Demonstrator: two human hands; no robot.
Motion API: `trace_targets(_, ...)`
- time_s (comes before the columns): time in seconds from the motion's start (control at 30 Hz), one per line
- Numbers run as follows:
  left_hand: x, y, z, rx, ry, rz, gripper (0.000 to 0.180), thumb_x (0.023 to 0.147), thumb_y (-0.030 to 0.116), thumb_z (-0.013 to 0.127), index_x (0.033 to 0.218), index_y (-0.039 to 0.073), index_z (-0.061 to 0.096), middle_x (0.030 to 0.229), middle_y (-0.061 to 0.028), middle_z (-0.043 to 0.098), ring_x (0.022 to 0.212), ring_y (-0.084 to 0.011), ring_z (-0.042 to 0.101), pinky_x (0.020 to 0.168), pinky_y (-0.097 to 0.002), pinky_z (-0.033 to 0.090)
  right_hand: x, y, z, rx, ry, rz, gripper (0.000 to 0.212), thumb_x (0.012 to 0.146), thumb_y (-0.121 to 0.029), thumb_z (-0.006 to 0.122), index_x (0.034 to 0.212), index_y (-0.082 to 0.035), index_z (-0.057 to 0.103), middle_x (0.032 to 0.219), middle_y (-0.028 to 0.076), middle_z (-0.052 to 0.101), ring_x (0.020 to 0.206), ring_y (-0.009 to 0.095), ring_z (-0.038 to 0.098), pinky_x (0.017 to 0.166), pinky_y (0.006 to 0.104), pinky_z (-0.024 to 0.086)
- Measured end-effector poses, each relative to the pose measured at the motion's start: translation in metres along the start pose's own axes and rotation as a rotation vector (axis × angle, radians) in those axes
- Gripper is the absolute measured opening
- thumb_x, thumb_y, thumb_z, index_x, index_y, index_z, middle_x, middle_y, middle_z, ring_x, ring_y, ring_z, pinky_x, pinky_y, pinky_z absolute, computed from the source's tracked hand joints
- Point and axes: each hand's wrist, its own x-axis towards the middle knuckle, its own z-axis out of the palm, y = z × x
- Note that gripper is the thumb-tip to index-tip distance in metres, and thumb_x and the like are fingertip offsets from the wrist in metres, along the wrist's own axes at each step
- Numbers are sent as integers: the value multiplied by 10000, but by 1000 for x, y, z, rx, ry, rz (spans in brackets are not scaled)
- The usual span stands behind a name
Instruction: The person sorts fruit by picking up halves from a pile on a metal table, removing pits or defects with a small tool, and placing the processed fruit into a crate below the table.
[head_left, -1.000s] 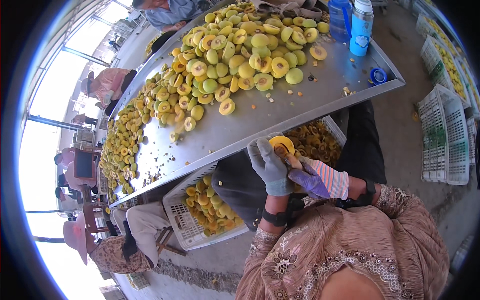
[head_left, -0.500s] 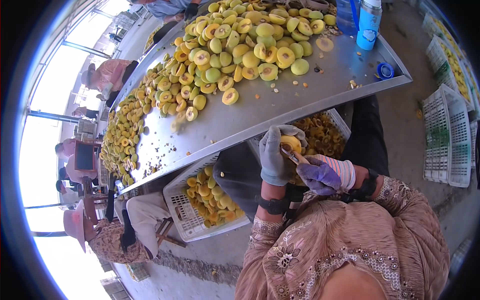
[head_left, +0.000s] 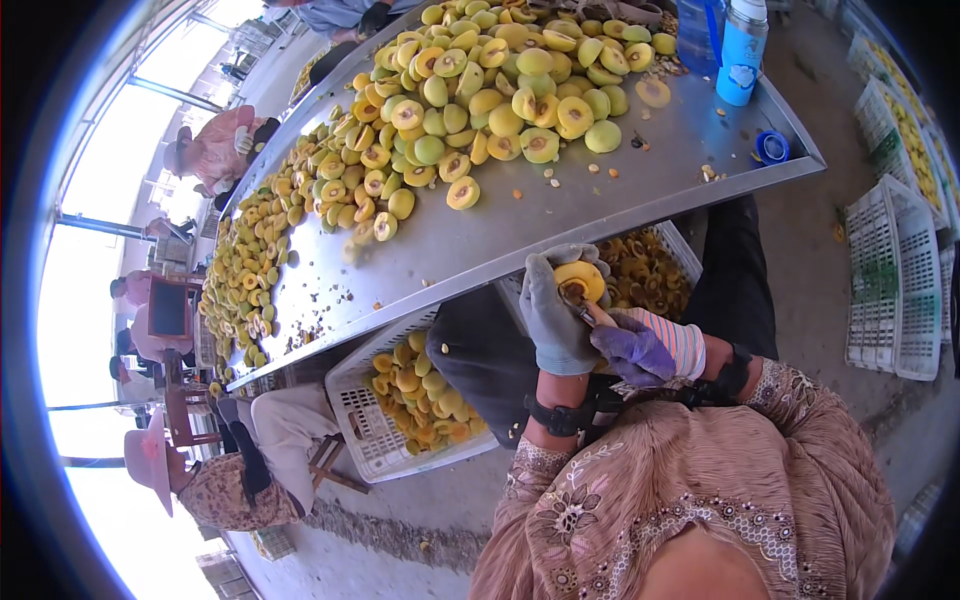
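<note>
My left hand (head_left: pixel 556 322), in a grey glove, is closed round a yellow fruit half (head_left: pixel 586 276) with its cut face and dark brown centre showing. In a purple glove with a striped cuff, my right hand (head_left: pixel 640 350) grips a small hand tool with a light brown handle (head_left: pixel 598 315). The tool's metal tip is at the brown centre of the fruit half; its exact shape is partly hidden. Both hands are together in front of my chest, just off the near edge of the metal table (head_left: pixel 470 255).
A large heap of halved fruit (head_left: pixel 500 95) covers the table, with a blue bottle (head_left: pixel 741 55) and a blue cap (head_left: pixel 771 147) at the right corner. Below stand a crate of fruit halves (head_left: pixel 360 425) and a crate of darker pieces (head_left: pixel 680 245). White crates (head_left: pixel 890 280) are at right. Co-workers sit left.
Both hands have shifted slightly, and the fruit half is turned a little, showing more of its cut face. At left, a co-worker's dark-sleeved arm has drawn back from the table edge.
</note>
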Motion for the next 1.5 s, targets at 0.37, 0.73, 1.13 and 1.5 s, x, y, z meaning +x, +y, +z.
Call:
trace_targets(0.37, 5, 6, -10, -319, -121, -205, 389, 964, 396, 375, 968, 48, 550, 907, -146, 605, 755, -235, 586, 654, -340, 495, 9, 8, -38, 225, -321, 277, 287, 912, -362, 535, 826, -88, 541, 591, -14, 472, 432, 77, 415, 381, 232, 309)
trace_targets(0.73, -18, 85, -147, 999, 339, 435, 332, 965, 289, 415, 993, 6, 585, 946, -117, 632, 767, -208, 628, 651, -294, 521, 35, 98, -150, -1516, 4, -77, 379, 870, -282, 491, 1204, -103, 502, 907, 254, 594, 829, 425, 573, 700, 456, 464)
trace_targets(1.13, -57, 128, -369, 1522, 926, -127, 412, 847, 329, 609, 1113, 18, 564, 1043, -135, 607, 969, -298, 589, 830, -361, 481, 50, 74, -138, -1404, 12, 73, 424, 876, -336, 492, 1185, -46, 505, 863, 229, 599, 778, 390, 582, 667, 408, 462)
trace_targets(1.5, 117, 276, -477, 1891, 1009, 231, 461, 816, 325, 623, 1179, 52, 541, 1220, -197, 506, 1110, -347, 513, 927, -403, 425, 46, 109, -191, -1348, 94, 18, 351, 798, -118, 548, 1122, 14, 514, 799, 136, 596, 767, 296, 590, 675, 380, 471)
